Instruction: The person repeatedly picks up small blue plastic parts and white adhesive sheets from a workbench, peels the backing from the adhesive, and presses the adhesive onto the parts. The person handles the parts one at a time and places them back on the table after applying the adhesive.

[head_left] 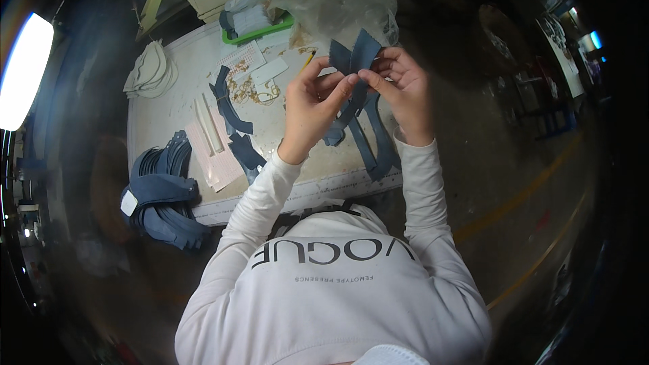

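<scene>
Above the table's right part, both hands hold dark blue cut pieces that look like leather or fabric, their zigzag-edged ends fanned upward in a V. My left hand pinches them between thumb and fingers from the left. From the right, my right hand grips them, its thumb tip close to the left thumb. Further blue strips hang or lie just below the hands; whether they join the held pieces I cannot tell. A bundle of curved blue strips lies left of my left hand, above another blue piece.
The pale table carries a stack of blue pieces overhanging its left edge, white curved pieces, a pink sheet, rubber bands, a yellow pencil, a green tray and a clear plastic bag.
</scene>
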Demonstrator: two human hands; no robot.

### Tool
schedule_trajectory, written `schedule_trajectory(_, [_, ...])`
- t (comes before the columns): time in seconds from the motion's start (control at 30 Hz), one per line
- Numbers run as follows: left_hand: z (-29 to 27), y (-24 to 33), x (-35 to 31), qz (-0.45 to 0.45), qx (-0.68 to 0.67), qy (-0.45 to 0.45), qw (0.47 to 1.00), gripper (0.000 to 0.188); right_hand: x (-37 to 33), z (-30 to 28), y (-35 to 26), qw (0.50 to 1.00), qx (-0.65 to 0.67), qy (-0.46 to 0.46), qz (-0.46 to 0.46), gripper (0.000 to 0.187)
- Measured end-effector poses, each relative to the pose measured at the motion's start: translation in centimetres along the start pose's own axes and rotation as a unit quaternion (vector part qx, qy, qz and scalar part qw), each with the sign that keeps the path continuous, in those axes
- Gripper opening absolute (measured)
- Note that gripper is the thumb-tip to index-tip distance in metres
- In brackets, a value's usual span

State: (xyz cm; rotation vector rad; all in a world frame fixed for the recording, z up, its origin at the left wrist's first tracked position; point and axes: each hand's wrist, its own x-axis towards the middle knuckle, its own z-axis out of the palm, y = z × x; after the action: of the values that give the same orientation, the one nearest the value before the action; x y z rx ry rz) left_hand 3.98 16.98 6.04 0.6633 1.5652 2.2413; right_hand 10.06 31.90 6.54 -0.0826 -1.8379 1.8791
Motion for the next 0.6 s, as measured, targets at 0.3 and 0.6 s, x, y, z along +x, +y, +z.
schedule_trajectory(0.3, [0.3, -3.6, 4.0, -0.049, 0.010, -0.041, 0.998, 0.018, -3.5, -2.8, 4.4, 0.982, 0.079, -0.092, 0.142, 0.024])
schedule_trajectory(0.6, [-1.8, -19.3, 8.5, -0.259, 0.213, -0.162, 0.928, 0.035, -10.9, -9.2, 13.1, 0.951, -0.018, 0.007, 0.310, 0.032])
